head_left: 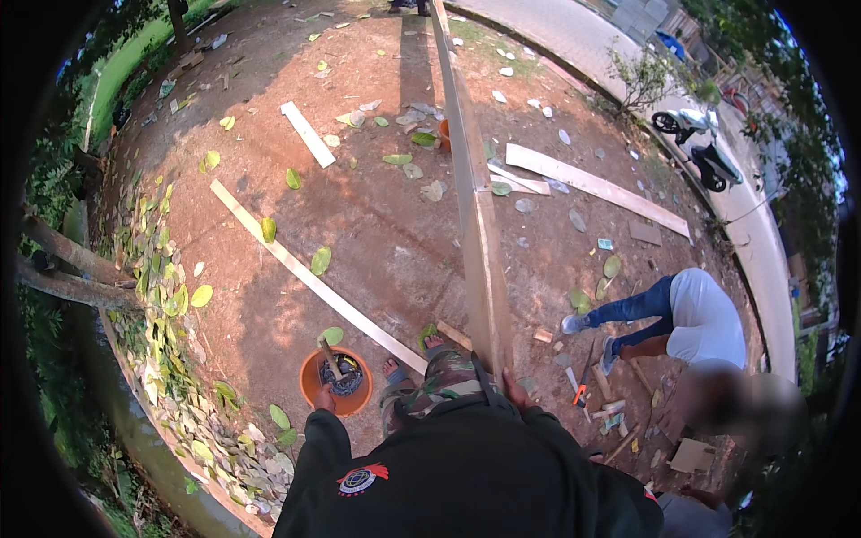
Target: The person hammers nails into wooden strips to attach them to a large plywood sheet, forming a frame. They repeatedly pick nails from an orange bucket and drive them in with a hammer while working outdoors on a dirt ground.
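An orange bucket (307,377) is at my left side, with my left hand (325,398) closed at its near rim. Inside the bucket are a hammer (332,359) with a wooden handle and a dark heap of what look like nails (352,378). My right hand (516,392) grips the near end of a long wooden beam (484,269), its fingers partly hidden. The beam rises just right of my legs and stretches away toward the top of the view. My sandalled feet stand left of its near end.
Long pale planks (305,273) lie on the dirt to the left, another plank (592,186) to the far right. A person (708,314) bends down at right beside a handsaw (581,390) and wood offcuts (610,408). Leaves (179,305) and a water channel (170,466) border the left.
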Motion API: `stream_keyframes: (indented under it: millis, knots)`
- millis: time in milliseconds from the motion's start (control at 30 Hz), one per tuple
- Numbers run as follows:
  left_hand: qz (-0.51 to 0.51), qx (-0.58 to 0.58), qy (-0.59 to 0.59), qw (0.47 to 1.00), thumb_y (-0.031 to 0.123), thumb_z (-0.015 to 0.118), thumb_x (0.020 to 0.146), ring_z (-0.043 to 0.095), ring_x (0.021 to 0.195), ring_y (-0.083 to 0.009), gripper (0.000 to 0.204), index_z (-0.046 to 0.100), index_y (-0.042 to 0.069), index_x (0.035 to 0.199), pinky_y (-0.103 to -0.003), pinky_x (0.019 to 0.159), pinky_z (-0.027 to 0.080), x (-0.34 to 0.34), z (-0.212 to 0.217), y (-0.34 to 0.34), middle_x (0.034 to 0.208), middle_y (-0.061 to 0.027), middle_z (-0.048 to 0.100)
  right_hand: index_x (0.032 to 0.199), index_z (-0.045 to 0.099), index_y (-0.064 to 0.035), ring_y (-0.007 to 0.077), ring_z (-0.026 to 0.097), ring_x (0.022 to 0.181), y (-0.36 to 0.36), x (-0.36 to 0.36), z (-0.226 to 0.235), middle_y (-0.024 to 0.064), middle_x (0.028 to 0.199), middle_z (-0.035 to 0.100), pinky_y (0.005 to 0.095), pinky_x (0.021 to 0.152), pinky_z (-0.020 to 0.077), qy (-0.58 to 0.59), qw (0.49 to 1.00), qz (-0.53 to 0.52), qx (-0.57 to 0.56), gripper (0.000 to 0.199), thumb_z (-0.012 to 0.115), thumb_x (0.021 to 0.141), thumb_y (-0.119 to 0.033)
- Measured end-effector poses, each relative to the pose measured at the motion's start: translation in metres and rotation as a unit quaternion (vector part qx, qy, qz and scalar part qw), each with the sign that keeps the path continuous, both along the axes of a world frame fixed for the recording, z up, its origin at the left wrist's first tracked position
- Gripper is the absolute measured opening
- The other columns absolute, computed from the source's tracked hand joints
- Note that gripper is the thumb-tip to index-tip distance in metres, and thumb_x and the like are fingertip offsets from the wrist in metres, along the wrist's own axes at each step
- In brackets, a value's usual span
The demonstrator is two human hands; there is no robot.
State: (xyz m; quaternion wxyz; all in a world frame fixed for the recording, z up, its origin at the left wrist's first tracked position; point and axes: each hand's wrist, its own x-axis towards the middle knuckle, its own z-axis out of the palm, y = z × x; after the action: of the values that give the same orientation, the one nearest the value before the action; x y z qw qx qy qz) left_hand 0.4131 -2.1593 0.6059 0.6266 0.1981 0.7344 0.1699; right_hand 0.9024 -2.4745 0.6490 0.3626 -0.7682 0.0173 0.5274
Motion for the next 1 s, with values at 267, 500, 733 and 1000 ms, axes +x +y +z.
stream_keyframes:
  millis: [267,500,733,1000]
  knots:
    - [-0.007,0.024,0.002,1.000,0.040,0.064,0.087,0.044,0.038,-0.0178,0.033,0.061,0.011,0.070,-0.034,0.039,0.033,-0.041,-0.018,0.044,0.047,-0.0020,0.047,0.138,0.049,0.0144,0.0282,0.054,0.128,0.047,-0.049,0.053,0.0246,0.140,0.055,0.0351,0.107,0.0407,-0.004,0.999,-0.017,-0.040,0.109,0.052,0.085,-0.080]
    - [0.049,-0.065,-0.056,0.995,0.048,0.059,0.090,0.045,0.039,-0.0129,0.030,0.059,0.022,0.074,-0.027,0.036,0.032,-0.041,0.023,0.063,0.054,0.0049,0.052,0.130,0.059,0.0106,0.0276,0.063,0.115,0.056,-0.060,0.003,0.0230,0.127,0.065,0.0353,0.096,0.0479,0.009,0.995,-0.091,-0.045,0.101,0.056,0.084,-0.079]
    - [0.069,-0.046,0.004,0.997,0.051,0.061,0.087,0.037,0.041,-0.0105,0.036,0.043,0.025,0.071,-0.027,0.036,0.024,0.020,0.083,0.121,0.057,0.0073,0.043,0.128,0.061,0.0103,0.0305,0.061,0.119,0.074,-0.055,0.006,0.0247,0.130,0.062,0.0364,0.100,0.0452,-0.002,0.992,-0.074,-0.101,0.107,0.055,0.078,-0.085]
    - [-0.007,-0.033,-0.192,0.981,0.041,0.055,0.093,0.029,0.036,-0.0074,0.031,0.043,0.024,0.070,-0.023,0.036,0.021,0.096,0.124,0.215,0.050,0.0079,0.037,0.127,0.060,0.0122,0.0331,0.061,0.121,0.146,-0.033,0.018,0.0274,0.130,0.062,0.0375,0.102,0.0446,0.049,0.990,-0.124,-0.049,0.112,0.053,0.077,-0.087]
